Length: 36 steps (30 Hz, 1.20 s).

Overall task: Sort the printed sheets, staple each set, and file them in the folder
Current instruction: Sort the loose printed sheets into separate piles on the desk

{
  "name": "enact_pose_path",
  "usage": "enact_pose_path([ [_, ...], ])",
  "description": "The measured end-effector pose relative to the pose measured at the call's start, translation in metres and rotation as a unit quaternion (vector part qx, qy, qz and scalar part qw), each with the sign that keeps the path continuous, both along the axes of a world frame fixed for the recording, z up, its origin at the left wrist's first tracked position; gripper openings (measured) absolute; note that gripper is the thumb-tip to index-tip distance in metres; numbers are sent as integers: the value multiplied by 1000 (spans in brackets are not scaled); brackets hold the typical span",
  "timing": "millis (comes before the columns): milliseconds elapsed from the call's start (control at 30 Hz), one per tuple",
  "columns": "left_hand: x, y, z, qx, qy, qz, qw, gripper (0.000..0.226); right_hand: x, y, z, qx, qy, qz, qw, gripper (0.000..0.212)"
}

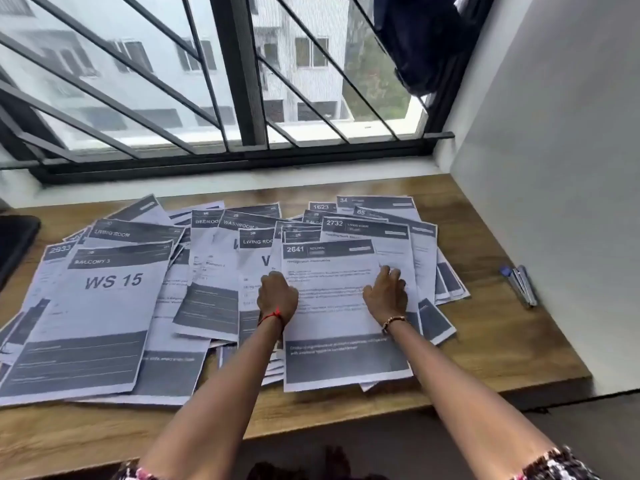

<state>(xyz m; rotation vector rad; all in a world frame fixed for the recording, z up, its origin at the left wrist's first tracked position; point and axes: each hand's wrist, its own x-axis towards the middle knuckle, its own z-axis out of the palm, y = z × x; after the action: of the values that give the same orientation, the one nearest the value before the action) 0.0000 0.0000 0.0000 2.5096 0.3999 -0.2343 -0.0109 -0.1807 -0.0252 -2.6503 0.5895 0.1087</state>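
Observation:
Many printed sheets lie spread and overlapping across the wooden desk (485,341). The top sheet near the middle is headed 2641 (332,306). My left hand (277,296) grips its left edge with the fingers curled. My right hand (386,292) rests on its right edge, fingers bent over the paper. A sheet marked WS 15 (104,306) lies at the left, on top of others. A sheet headed 2732 (367,230) lies behind the 2641 sheet. A metal stapler (523,284) lies on the desk at the right, apart from the sheets.
A dark flat object (15,244) sits at the desk's left edge. A barred window (239,98) runs along the back, and a white wall (554,202) closes the right side. Bare wood shows along the front edge and at the right.

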Motion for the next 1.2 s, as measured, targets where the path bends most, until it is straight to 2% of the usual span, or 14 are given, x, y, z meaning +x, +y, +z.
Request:
enact_pose_path([
  [133, 8, -1, -2, 1, -10, 43, 999, 18, 9, -7, 0, 34, -10, -56, 998, 37],
  [500, 17, -6, -20, 96, -23, 22, 995, 38, 21, -15, -7, 73, -11, -81, 994, 32],
  [667, 22, -6, -23, 46, -68, 12, 997, 28, 23, -18, -9, 113, -67, -134, 982, 26],
  [833, 32, -18, -18, -80, -161, -17, 983, 19, 23, -31, -5, 127, -129, -184, 966, 25],
  [933, 40, -32, -15, -129, -141, -54, 980, 23, 28, -45, -2, 126, -154, -206, 958, 24],
  [1000, 45, -40, -17, -115, -115, -70, 984, 29, 33, -57, -1, 114, -171, -208, 956, 25],
  [1067, 46, -45, -21, -111, -93, -71, 987, 23, 38, -68, -2, 104, -175, -204, 958, 26],
  [1133, 45, -49, -24, -120, -75, -67, 988, 11, 43, -77, -4, 100, -148, -195, 964, 27],
  [1200, 45, -51, -27, -121, -65, -66, 988, 15, 44, -82, -7, 91, -101, -187, 973, 31],
])
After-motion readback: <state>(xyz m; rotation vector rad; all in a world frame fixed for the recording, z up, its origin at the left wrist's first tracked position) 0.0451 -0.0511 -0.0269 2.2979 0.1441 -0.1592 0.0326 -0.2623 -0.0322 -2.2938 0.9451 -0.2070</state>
